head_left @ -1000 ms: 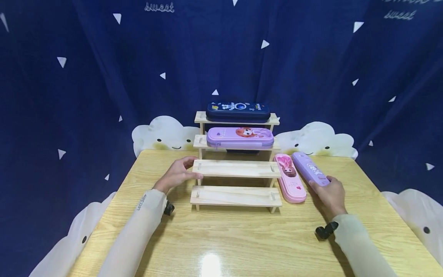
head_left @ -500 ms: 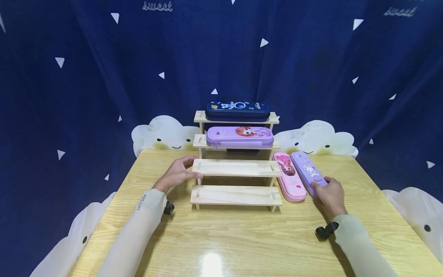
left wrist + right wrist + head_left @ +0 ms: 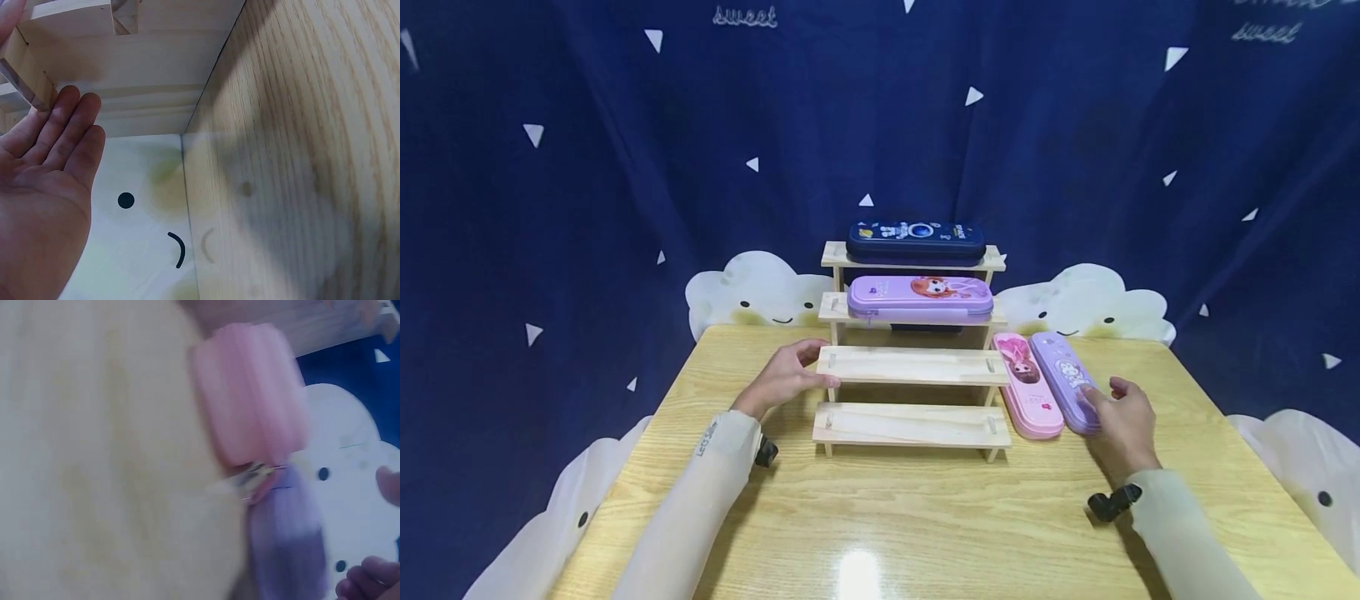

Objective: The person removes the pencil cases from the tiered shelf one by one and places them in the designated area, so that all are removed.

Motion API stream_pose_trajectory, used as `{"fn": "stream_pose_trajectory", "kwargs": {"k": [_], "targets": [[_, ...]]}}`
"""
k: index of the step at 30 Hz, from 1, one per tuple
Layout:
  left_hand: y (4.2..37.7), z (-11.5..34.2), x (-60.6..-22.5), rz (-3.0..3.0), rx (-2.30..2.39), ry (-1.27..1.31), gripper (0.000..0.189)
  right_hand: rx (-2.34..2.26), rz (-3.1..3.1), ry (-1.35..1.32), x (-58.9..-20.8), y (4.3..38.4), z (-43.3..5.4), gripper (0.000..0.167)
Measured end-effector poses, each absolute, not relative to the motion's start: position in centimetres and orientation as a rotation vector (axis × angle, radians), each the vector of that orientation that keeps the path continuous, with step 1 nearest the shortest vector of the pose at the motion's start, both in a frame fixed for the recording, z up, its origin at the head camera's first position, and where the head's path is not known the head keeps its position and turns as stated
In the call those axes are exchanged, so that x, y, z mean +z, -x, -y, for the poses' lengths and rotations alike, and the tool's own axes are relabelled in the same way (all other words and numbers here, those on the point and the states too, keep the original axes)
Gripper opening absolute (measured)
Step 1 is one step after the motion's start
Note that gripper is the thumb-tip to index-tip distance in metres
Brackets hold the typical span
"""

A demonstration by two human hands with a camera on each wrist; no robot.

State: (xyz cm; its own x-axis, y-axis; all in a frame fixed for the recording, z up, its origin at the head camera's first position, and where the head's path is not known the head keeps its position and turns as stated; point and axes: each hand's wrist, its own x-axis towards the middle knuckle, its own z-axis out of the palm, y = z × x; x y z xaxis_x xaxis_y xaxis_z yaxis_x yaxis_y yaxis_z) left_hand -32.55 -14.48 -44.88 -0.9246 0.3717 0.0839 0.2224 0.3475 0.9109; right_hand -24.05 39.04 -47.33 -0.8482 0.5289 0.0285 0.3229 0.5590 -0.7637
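My left hand [image 3: 784, 380] holds the left end of a stepped wooden display rack [image 3: 913, 365]. In the left wrist view its fingers [image 3: 80, 134] lie against the board's end, with the thumb partly cut off at top left. Over the near end of a purple pencil case [image 3: 1063, 375] is my right hand [image 3: 1126, 423], its thumb and fingers spread. The right wrist view, blurred, has the fingers [image 3: 369, 578] apart from that case. A pink pencil case [image 3: 1028, 387] lies alongside the purple one, by the rack's right side.
On the rack's top tier sits a navy pencil case [image 3: 917, 242] with an astronaut print. A lilac pencil case [image 3: 880, 296] occupies the tier below it. Behind the wooden table [image 3: 925, 517] hang a dark blue curtain [image 3: 880, 100] and white cloud cutouts [image 3: 1078, 287].
The purple case has come down flat beside the pink one. My right hand has let go of it and shifted slightly right. My left hand stays at the rack.
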Motion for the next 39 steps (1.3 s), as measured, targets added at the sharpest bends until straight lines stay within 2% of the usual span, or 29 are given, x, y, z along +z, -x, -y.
{"fn": "stream_pose_trajectory", "kwargs": {"k": [8,14,20,25,31,39], "targets": [[32.5,14.5,-44.8,-2.465,1.642,-0.548,0.08,1.359,2.389,0.501,-42.5,24.9,-39.0,0.076],[32.4,14.5,-44.8,-2.472,1.622,-0.513,0.085,1.553,2.221,0.162,-38.3,26.5,-38.3,0.069],[32.3,14.6,-44.8,-2.473,1.641,-0.504,0.085,1.444,2.341,-0.089,-34.4,28.5,-36.4,0.068],[32.3,14.7,-45.0,-2.455,1.669,-0.534,0.08,1.389,2.443,-0.187,-31.7,29.8,-33.8,0.071],[32.4,14.8,-45.2,-2.436,1.687,-0.562,0.079,1.414,2.47,-0.307,-29.6,31.0,-30.8,0.069],[32.6,14.5,-45.0,-2.405,1.694,-0.553,0.077,1.444,2.52,-0.413,-28.7,32.3,-28.0,0.067]]}}
